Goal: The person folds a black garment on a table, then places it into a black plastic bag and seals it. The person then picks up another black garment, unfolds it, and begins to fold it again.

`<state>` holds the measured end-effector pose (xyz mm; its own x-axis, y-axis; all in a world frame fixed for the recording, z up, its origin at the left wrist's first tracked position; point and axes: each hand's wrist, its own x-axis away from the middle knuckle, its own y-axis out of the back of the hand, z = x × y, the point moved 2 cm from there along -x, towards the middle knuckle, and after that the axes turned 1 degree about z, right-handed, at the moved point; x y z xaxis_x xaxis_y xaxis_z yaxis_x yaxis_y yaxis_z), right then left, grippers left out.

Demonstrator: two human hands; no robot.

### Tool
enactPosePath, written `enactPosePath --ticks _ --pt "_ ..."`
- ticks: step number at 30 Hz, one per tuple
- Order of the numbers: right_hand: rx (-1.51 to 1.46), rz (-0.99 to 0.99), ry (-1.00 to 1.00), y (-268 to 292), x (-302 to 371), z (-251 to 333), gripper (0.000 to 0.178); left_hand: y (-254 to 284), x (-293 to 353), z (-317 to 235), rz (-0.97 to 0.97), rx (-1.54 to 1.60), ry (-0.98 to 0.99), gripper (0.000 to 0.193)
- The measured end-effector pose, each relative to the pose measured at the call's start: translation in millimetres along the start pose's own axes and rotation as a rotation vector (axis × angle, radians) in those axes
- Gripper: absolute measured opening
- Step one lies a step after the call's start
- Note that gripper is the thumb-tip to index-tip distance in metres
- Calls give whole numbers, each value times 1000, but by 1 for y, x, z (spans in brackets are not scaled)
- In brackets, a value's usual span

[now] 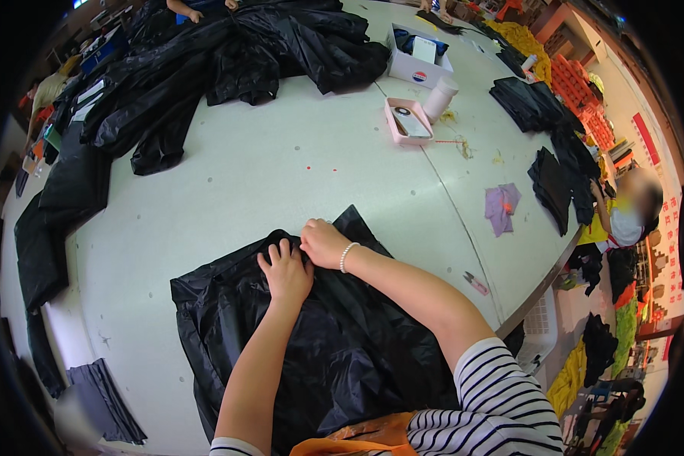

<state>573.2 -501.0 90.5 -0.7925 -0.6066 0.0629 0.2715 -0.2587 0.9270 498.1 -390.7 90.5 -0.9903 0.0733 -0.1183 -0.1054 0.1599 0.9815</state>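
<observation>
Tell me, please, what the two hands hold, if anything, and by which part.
The right hand seems to pinch the shiny black fabric near its far edge; the left hand lies on it, fingers spread.

The garment [365,357] lies on the table [266,182], beneath the left hand [287,277] and right hand [324,242]. Snips [476,284] lie to its right. Beyond, the tray [413,140] stands before the box [403,68], the bottle [441,99] to the tray's right. A fabric pile [167,99] lies at back left.

Two foreground hands [289,277] [325,245], one bracelet [346,258], one snips [476,284]
</observation>
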Motion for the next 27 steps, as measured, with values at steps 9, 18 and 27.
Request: enactPosePath --ticks 9,18,27 --pt "-69 -198 8 10 26 -26 12 -6 -30 -5 143 667 180 31" --pt "-154 -257 -17 13 33 -27 10 -16 -36 9 112 1114 380 25" --pt "-96 -320 -56 19 43 -51 12 4 -9 92 -146 505 250 26"
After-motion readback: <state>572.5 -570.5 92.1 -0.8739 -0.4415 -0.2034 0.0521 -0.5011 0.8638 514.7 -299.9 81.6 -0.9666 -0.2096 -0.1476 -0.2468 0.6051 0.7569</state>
